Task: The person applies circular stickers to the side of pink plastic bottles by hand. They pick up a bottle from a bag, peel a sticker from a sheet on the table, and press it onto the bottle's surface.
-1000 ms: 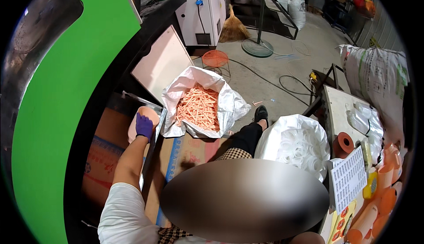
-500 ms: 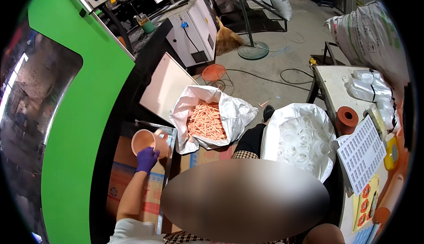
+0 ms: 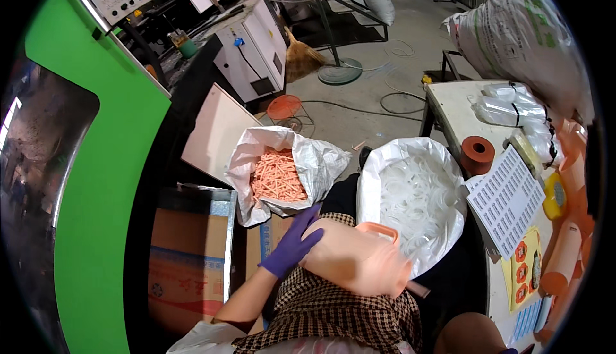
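Note:
My left hand point(image 3: 294, 244), in a purple glove, grips the base end of a peach-coloured plastic jug point(image 3: 350, 258). On its side over my lap, the jug has its handle point(image 3: 378, 229) on the far side and its mouth end to the right. A thin brownish piece point(image 3: 418, 288) sticks out beside the mouth; its kind I cannot make out. Below the jug spreads a brown-and-black checked apron point(image 3: 292, 309). Only a sliver of purple glove from my right hand point(image 3: 509, 351) shows at the lower edge, its fingers hidden.
A white sack of peach sticks point(image 3: 279, 177) and a white sack of clear rings point(image 3: 417, 200) stand ahead. Cardboard point(image 3: 183, 245) lies left beside a green machine point(image 3: 96, 181). The right table point(image 3: 443, 101) bears a brown roll point(image 3: 477, 154), a printed sheet point(image 3: 507, 200) and plastic-wrapped bundles.
My left hand has brought the jug from above the cardboard at the left over to my lap. The jug has tipped onto its side. The whole view has shifted.

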The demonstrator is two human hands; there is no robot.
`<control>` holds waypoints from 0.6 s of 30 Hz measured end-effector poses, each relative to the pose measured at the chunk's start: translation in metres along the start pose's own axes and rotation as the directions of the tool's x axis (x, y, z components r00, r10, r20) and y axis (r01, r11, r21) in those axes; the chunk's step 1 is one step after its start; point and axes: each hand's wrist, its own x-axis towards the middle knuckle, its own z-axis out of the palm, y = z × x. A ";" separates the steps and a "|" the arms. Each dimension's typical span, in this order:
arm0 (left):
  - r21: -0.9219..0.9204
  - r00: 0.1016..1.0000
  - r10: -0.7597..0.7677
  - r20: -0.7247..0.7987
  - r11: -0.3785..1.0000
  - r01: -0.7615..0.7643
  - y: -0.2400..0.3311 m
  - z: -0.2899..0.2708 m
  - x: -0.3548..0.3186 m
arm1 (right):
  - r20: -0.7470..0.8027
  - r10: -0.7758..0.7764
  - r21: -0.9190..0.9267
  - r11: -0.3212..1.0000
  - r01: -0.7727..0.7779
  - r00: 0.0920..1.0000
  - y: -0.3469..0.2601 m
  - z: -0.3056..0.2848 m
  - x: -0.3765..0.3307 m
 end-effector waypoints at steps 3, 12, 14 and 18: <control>0.365 0.821 0.468 0.328 0.738 -0.567 0.031 -0.005 0.043 | -0.031 0.025 0.020 1.000 -0.024 0.999 0.015 -0.006 -0.011; 0.568 0.699 0.106 0.707 0.504 -0.651 0.140 0.123 0.062 | -0.171 -0.004 0.079 0.997 0.018 0.985 0.002 -0.029 -0.023; 0.638 0.620 -0.210 0.756 0.447 -0.627 0.132 0.157 0.068 | -0.190 -0.006 0.102 0.994 0.026 0.982 -0.001 -0.033 -0.026; 0.483 0.706 0.153 0.692 0.628 -0.610 0.101 0.168 0.054 | -0.264 -0.062 0.136 0.986 0.101 0.963 -0.013 -0.043 -0.025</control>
